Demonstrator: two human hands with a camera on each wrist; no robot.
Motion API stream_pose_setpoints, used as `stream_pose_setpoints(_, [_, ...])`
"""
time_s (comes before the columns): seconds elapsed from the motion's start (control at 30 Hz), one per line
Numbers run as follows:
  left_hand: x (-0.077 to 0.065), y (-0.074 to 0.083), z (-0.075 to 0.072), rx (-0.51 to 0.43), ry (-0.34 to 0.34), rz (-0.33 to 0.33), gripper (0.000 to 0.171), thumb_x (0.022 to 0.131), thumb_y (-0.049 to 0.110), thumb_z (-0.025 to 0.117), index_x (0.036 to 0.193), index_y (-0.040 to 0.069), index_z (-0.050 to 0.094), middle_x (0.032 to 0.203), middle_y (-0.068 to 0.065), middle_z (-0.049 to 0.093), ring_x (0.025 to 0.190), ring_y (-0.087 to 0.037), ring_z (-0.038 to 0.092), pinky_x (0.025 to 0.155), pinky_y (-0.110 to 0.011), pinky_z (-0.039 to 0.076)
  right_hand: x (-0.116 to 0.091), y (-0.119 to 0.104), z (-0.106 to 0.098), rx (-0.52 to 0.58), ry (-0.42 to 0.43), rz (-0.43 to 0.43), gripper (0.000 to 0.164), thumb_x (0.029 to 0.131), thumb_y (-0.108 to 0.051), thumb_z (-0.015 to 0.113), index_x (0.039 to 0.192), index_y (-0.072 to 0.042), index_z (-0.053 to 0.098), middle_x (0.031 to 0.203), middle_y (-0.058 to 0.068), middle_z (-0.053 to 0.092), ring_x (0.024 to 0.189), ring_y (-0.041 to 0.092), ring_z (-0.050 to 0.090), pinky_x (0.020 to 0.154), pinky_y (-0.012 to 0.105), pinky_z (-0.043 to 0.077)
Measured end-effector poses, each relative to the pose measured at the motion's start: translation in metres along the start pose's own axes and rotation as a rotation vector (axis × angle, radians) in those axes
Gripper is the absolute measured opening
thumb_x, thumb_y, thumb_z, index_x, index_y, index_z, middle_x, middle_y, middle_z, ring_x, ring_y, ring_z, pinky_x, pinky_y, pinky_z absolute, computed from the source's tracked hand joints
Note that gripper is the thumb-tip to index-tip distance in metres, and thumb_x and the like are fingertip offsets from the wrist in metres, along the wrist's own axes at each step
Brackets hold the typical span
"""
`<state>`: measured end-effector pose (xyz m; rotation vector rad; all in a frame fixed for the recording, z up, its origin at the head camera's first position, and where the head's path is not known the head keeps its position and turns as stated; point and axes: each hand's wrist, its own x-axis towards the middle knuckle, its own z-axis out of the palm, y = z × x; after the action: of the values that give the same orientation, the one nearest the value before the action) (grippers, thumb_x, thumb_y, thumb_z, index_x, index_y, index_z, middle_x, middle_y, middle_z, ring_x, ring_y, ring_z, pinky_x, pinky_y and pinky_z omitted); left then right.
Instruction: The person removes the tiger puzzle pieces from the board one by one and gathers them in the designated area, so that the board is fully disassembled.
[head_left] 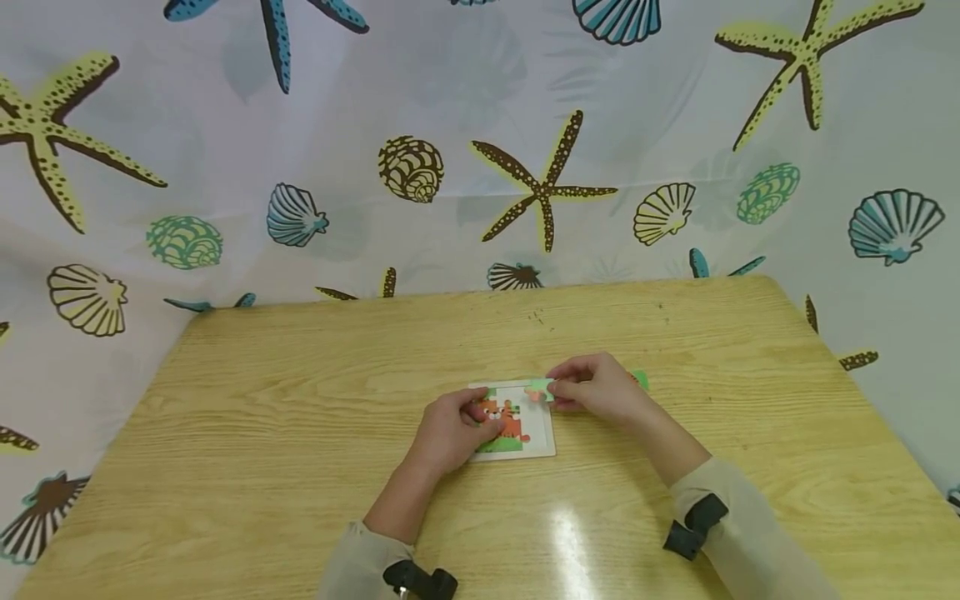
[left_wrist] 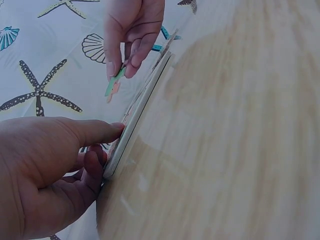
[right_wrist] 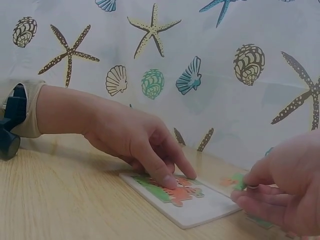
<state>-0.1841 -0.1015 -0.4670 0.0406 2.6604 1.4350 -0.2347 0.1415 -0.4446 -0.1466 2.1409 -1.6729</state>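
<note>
A white puzzle board (head_left: 539, 437) lies on the wooden table, partly filled with joined jigsaw pieces (head_left: 512, 427) showing an orange tiger on green. My left hand (head_left: 452, 429) holds the board at its left side, the thumb resting on the joined pieces and the index finger reaching toward the far edge. Between thumb and fingers, my right hand (head_left: 596, 387) pinches a green-and-orange jigsaw piece (head_left: 536, 388). That piece overlaps the board's far right corner in the head view. From the left wrist, the pinched piece (left_wrist: 115, 85) appears tilted, apart from the left hand.
Behind the right hand, more green and orange loose pieces (head_left: 640, 379) lie on the table (head_left: 300, 400), mostly hidden. A white cloth (head_left: 450, 100) printed with starfish and shells hangs along the table's far edge. Black wrist cameras (head_left: 697, 525) sit on both sleeves.
</note>
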Motion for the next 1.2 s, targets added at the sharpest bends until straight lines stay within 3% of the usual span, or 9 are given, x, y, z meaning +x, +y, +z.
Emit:
stream_pose_setpoints(0.53, [0.000, -0.004, -0.002, -0.007, -0.007, 0.009, 0.054, 0.091, 0.013, 0.082, 0.139, -0.002, 0.064, 0.091, -0.005, 0.064, 0.073, -0.013, 0.056, 0.067, -0.028, 0.049, -0.008, 0.007, -0.008, 0.038, -0.021, -0.016, 0.027, 0.102, -0.004, 0.066, 0.124, 0.012, 0.065, 0.103, 0.014, 0.070, 0.086, 0.018, 0.074, 0.080, 0.033, 0.061])
stream_pose_setpoints(0.83, [-0.001, -0.003, -0.002, -0.013, -0.008, 0.004, 0.054, 0.091, 0.014, 0.083, 0.139, -0.002, 0.063, 0.091, -0.004, 0.064, 0.075, -0.014, 0.056, 0.068, -0.029, 0.049, -0.016, 0.008, -0.014, -0.035, -0.015, -0.002, 0.028, 0.101, -0.005, 0.067, 0.123, 0.011, 0.066, 0.102, 0.015, 0.069, 0.088, 0.019, 0.075, 0.079, 0.031, 0.061])
stream_pose_setpoints(1.2, [-0.003, -0.001, -0.003, -0.010, -0.004, 0.007, 0.053, 0.090, 0.013, 0.083, 0.137, -0.002, 0.065, 0.090, -0.005, 0.063, 0.072, -0.014, 0.054, 0.066, -0.028, 0.047, -0.024, 0.011, -0.017, -0.041, -0.034, 0.039, 0.022, 0.100, 0.000, 0.067, 0.118, 0.013, 0.066, 0.097, 0.015, 0.072, 0.082, 0.018, 0.074, 0.074, 0.028, 0.061])
